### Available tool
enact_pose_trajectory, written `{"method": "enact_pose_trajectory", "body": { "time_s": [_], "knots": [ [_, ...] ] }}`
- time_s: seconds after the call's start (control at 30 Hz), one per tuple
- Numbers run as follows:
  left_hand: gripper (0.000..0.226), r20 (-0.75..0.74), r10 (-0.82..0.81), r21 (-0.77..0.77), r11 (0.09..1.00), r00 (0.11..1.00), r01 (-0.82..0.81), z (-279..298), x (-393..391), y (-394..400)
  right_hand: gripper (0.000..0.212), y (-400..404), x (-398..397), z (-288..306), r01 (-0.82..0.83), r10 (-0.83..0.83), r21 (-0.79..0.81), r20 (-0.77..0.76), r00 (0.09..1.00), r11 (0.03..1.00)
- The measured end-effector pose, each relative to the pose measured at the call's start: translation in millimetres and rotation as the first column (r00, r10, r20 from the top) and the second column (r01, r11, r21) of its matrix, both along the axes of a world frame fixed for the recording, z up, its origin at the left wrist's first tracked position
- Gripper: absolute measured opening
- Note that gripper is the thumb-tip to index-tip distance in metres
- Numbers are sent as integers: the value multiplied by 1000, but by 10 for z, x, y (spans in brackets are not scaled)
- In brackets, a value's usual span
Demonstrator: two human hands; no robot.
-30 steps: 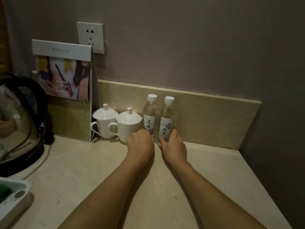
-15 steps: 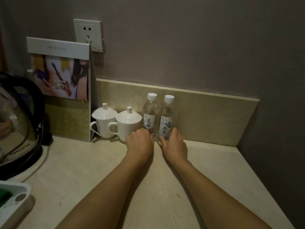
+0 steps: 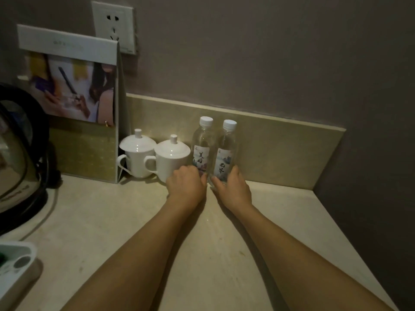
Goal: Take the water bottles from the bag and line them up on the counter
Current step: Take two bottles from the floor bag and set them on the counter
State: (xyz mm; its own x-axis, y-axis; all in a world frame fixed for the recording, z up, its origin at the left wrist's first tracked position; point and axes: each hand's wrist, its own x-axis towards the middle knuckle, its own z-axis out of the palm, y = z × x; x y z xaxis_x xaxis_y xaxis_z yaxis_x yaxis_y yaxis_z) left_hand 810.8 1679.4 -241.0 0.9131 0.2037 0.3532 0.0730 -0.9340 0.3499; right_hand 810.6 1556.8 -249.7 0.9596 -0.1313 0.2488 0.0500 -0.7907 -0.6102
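Two clear water bottles with white caps stand upright side by side on the beige counter [image 3: 280, 212], close to the backsplash. My left hand [image 3: 185, 185] is curled round the base of the left bottle [image 3: 202, 144]. The base of the right bottle [image 3: 226, 151] is held by my right hand [image 3: 233, 189], thumb on its left side and fingers on its right. The bottles nearly touch each other. No bag is in view.
Two white lidded cups [image 3: 137, 158] [image 3: 171, 160] stand just left of the bottles. A standing card display [image 3: 74, 104] and a dark kettle [image 3: 18, 153] fill the left side. A white tray [image 3: 15, 270] sits at the front left. A wall [image 3: 370, 176] bounds the counter on the right.
The hands and bottles stay where they were. Only the camera has shifted slightly, tilting the view a little lower.
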Motion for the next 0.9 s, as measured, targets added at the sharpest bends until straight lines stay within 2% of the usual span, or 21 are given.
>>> {"method": "enact_pose_trajectory", "body": {
  "time_s": [0.07,0.13,0.3,0.47,0.57,0.7,0.9],
  "knots": [
    [45,5,-5,-9,1000,1000,5,-16,-14,23,70,-32,-22,39,-31,31,69,1,1000,997],
    [47,18,-27,-22,999,999,28,-22,-53,17,71,-56,-61,74,-31,31,91,12,999,995],
    [38,16,-80,-25,996,997,80,92,-176,-79,62,-159,-250,167,1,-3,47,36,999,999],
    [38,74,-172,-86,980,982,178,400,-401,-347,34,-403,-475,457,7,-16,74,121,993,997],
    [40,140,-206,-43,976,969,213,650,-607,-587,22,-642,-643,683,12,-35,113,207,978,993],
    [44,193,-230,0,972,954,234,895,-960,-1007,18,-1047,-975,910,-21,-32,181,287,957,983],
    [41,244,-292,-7,953,925,302,1052,-1612,-1908,16,-1896,-1700,1083,-35,-32,172,370,929,985]
  ]
}}
